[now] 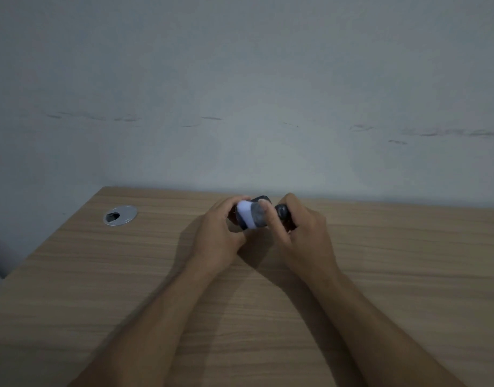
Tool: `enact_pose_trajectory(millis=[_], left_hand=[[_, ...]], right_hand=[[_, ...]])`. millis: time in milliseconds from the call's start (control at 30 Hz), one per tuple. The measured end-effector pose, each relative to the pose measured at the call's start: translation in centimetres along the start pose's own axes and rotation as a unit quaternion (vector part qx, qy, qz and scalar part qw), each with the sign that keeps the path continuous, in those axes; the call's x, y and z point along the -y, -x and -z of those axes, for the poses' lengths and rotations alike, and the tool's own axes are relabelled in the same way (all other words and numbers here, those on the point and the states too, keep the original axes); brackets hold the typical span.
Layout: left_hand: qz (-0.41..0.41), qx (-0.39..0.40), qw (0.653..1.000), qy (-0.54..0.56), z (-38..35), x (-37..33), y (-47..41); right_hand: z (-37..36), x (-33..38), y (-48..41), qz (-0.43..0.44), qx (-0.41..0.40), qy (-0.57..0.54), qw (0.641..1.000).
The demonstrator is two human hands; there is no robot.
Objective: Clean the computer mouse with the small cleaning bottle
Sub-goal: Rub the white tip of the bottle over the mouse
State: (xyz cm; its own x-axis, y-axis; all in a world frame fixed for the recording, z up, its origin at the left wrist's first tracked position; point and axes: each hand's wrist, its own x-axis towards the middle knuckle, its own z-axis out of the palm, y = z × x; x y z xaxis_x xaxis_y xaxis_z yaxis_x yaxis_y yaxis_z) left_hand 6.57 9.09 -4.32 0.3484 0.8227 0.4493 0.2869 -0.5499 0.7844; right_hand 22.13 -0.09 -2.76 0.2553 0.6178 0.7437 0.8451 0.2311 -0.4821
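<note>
Dark rounded computer mouse (282, 212) clasped in right hand (301, 233), held above light wood-grain bench (100, 275) near its far edge. Small white-and-grey cleaning bottle (250, 216) gripped in left hand (217, 233), lying sideways, touching mouse from the left.

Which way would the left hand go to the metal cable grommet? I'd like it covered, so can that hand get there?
Probably yes. The grommet lies on bare desk left of the left hand, nothing between them. But its fingers are busy gripping the mouse and would have to let go first.
</note>
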Motion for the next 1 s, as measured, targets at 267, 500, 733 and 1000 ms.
enact_pose_trajectory(millis=[267,500,733,1000], left_hand=[[-0.009,-0.002,1.0,0.012,0.2,-0.3,0.2],[-0.023,0.019,1.0,-0.007,0.3,-0.9,0.5],[-0.043,-0.01,0.998,-0.051,0.0,-0.1,0.1],[-0.062,0.0,0.996,-0.064,0.1,-0.8,0.3]], right_hand=[[0.4,-1.8,-0.4,-0.074,-0.034,0.045,0.996],[1.1,-3.9,-0.3,-0.148,-0.024,0.024,0.988],[0.1,-0.2,0.0,0.015,0.02,-0.016,1.0],[0.2,-1.3,-0.2,-0.029,-0.02,0.024,0.999]])
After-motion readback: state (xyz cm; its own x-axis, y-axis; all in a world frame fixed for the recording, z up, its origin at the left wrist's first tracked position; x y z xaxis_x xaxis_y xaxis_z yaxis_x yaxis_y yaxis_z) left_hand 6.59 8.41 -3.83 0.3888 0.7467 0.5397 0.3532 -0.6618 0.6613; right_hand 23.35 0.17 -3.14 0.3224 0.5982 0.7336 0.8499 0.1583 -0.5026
